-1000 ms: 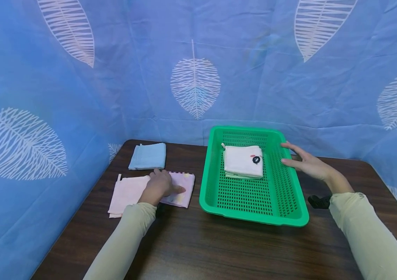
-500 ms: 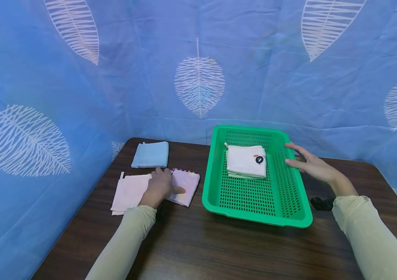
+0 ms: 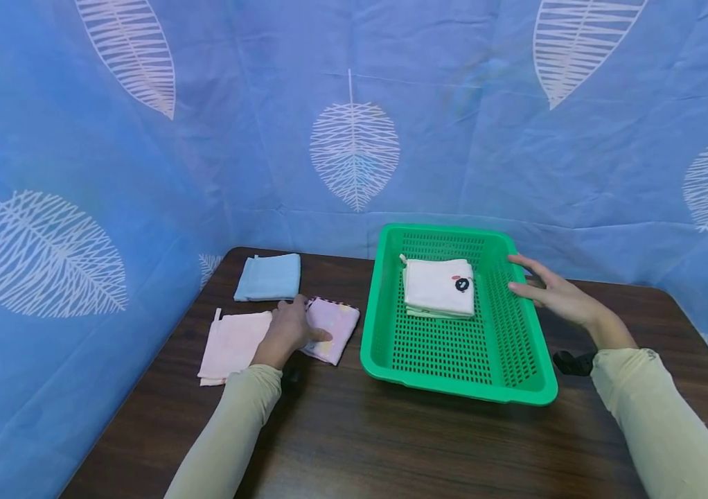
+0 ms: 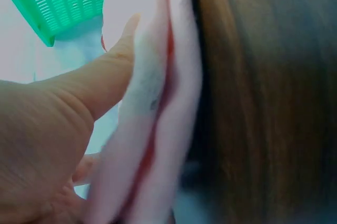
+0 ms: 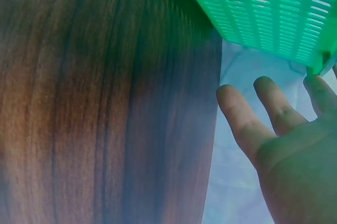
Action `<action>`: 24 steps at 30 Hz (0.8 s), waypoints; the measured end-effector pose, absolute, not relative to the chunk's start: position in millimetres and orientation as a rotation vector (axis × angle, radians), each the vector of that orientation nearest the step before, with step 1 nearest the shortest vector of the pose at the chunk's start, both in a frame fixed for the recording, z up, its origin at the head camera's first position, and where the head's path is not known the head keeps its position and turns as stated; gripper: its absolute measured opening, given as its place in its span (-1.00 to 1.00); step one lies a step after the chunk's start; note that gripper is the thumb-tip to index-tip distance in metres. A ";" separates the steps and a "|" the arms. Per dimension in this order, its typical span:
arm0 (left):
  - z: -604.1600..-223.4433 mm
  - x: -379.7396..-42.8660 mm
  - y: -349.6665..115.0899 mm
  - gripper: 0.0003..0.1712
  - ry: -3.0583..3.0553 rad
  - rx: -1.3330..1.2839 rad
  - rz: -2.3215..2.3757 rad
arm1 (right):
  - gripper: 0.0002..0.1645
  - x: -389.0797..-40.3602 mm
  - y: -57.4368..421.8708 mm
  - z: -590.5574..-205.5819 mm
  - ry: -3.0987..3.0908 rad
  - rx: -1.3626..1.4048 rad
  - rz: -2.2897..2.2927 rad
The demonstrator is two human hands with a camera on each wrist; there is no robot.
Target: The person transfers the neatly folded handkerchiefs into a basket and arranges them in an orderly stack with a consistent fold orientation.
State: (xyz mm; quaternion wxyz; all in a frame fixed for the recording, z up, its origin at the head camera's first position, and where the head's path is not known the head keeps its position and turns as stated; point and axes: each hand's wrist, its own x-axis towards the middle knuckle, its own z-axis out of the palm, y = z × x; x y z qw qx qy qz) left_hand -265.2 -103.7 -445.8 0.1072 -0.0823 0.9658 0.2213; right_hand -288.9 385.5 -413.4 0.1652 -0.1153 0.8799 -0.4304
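Note:
My left hand [image 3: 291, 326] grips the left side of a folded lilac towel [image 3: 332, 326] with a dark-dotted far edge. In the left wrist view the thumb lies along the face of the towel [image 4: 150, 108], whose folded layers show edge-on; most of the fingers are hidden. A green perforated basket [image 3: 441, 398] stands right of centre, holding a folded white towel [image 3: 435, 284] with a black round mark. At its right rim, my right hand [image 3: 562, 298] touches with fairly straight, spread fingers. The right wrist view shows those fingers [image 5: 245, 124] beside the basket wall [image 5: 263, 13].
A folded pink towel [image 3: 232, 346] lies just left of my left hand, and a folded light blue towel [image 3: 269, 277] behind it. The dark wooden table [image 3: 385, 443] ends at a blue curtain [image 3: 254, 138] with white leaf prints. A black strap [image 3: 572, 362] sits by the right wrist.
The lilac towel has turned slightly and shifted a little to the right with my left hand. My right hand stays at the basket rim. The head view has shifted slightly.

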 end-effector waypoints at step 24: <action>-448.0 -270.9 -105.5 0.16 2.792 -0.333 0.802 | -0.06 -285.7 385.6 -414.7 2.543 -0.312 -1.195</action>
